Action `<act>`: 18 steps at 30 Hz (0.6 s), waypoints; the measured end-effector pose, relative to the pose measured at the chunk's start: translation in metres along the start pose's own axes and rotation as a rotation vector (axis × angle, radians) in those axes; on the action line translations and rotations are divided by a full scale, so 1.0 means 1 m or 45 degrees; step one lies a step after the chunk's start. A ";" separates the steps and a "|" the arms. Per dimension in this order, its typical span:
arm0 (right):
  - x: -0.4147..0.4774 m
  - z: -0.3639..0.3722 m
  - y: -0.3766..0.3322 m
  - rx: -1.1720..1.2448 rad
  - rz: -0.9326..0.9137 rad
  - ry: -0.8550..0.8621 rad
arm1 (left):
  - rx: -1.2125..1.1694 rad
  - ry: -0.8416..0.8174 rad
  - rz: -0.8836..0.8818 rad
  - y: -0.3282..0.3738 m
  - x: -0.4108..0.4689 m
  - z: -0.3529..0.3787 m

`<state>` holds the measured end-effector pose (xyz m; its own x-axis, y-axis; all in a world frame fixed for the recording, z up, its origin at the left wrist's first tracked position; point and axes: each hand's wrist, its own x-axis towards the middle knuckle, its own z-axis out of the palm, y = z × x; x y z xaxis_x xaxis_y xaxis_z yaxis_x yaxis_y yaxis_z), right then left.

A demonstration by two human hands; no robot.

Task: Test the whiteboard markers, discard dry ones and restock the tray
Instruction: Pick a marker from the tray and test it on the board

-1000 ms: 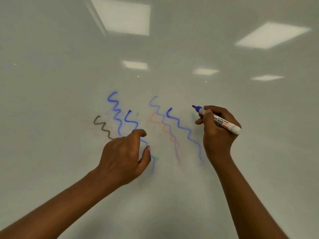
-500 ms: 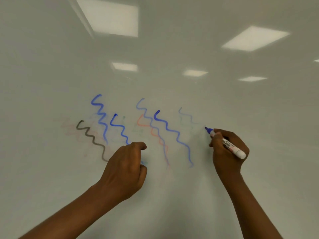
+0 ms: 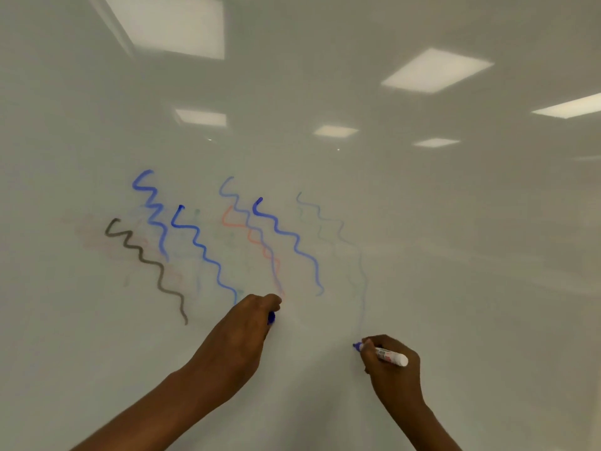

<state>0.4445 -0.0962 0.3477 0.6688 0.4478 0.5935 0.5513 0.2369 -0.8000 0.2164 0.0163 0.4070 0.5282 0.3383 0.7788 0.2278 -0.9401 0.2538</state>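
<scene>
You face a glossy white board (image 3: 487, 255) that fills your whole view. Its surface mirrors ceiling lights: a large square panel (image 3: 169, 24) at upper left, a second panel (image 3: 435, 71) at upper right, three smaller panels (image 3: 335, 131) lower down between them, and a bright strip (image 3: 569, 107) at the right edge.

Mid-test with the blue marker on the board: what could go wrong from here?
1. The faint line ending at the marker tip is far paler than the bold blue squiggle; likely a dry marker, which could get restocked by mistake.
2. The left hand grips what looks like the blue cap away from the right hand; left uncapped, the marker may dry further.
</scene>
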 end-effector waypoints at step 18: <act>-0.112 0.018 -0.146 0.751 0.215 -0.112 | 0.120 0.158 0.438 0.028 -0.064 -0.035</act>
<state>0.2805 -0.1656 0.3963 0.6655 0.5839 0.4650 0.0562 0.5820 -0.8112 0.1602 -0.0333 0.3847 0.4849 -0.0098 0.8745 0.1315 -0.9877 -0.0840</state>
